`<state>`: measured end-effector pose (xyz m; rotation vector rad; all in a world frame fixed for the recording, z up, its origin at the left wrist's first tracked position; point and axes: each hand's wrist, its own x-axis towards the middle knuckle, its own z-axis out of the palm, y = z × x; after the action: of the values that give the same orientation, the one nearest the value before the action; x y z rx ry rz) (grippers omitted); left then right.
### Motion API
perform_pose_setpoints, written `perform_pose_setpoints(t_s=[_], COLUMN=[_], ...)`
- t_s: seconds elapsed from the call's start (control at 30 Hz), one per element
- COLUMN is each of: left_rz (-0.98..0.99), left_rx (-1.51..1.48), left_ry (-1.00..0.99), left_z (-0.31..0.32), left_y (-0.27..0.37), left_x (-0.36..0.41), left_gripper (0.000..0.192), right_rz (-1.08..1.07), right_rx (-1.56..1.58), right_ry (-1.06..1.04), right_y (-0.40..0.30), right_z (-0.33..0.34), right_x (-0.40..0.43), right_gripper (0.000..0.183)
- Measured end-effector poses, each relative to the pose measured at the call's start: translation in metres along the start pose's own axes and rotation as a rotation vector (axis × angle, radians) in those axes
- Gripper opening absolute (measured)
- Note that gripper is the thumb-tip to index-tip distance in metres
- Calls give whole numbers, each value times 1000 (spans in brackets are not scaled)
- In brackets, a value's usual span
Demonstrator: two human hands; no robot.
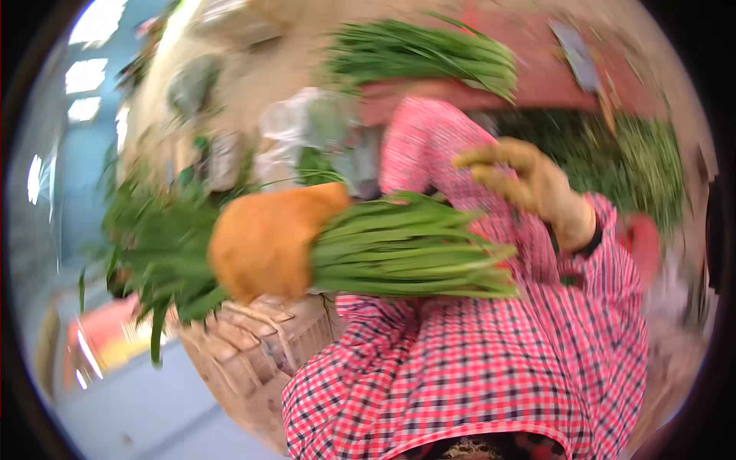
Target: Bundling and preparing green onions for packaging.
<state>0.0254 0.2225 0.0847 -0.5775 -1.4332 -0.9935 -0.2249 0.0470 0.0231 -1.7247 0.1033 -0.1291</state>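
Across the front of my body lies a long bundle of flat green leafy stalks (414, 247), leaf ends to the left and paler cut ends to the right. A broad, blurred orange covering (270, 241), glove or wrap unclear, goes around its middle. My left sleeve reaches under the bundle, which is held up on that side; the fingers cannot be made out. My right hand (529, 184), in a yellowish glove, is raised beyond the stalk ends, fingers apart and slightly bent, holding nothing. Another bunch of green stalks (425, 54) rests on a low red table (535, 63).
A broad-bladed knife (575, 54) with a wooden handle lies at the table's right. Loose greens (650, 167) are heaped beside it. Clear plastic bags (284, 135) lie ahead of my knees. Plastic crates (253, 345) stand at lower left.
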Motion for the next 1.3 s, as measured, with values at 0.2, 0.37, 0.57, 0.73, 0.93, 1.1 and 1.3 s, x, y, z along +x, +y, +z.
perform_pose_setpoints(t_s=[0.2,0.37,0.57,0.73,0.93,1.1,1.3], left_rz=[78,103,481,533,521,516,509], left_rx=[262,183,280,444,545,616,543], left_ry=[-126,-392,235,579,698,775,823], left_z=[-34,-34,79,110,97,79,63], left_y=[7,17,-10,10,44,57,65], left_x=[-68,-56,-26,-37,-51,-72,-80], left_gripper=[33,37,26,24,21,19,17], right_rz=[155,306,87,-18,99,-59,196], right_rx=[101,339,229,165,101,299,190], right_ry=[-274,-193,-113,-8,-175,-540,-146], right_y=[11,-22,-17,-30,-9,-74,68], right_z=[27,72,92,112,79,105,39], right_x=[28,19,29,36,63,92,71], right_gripper=[33,22,20,22,15,40,11])
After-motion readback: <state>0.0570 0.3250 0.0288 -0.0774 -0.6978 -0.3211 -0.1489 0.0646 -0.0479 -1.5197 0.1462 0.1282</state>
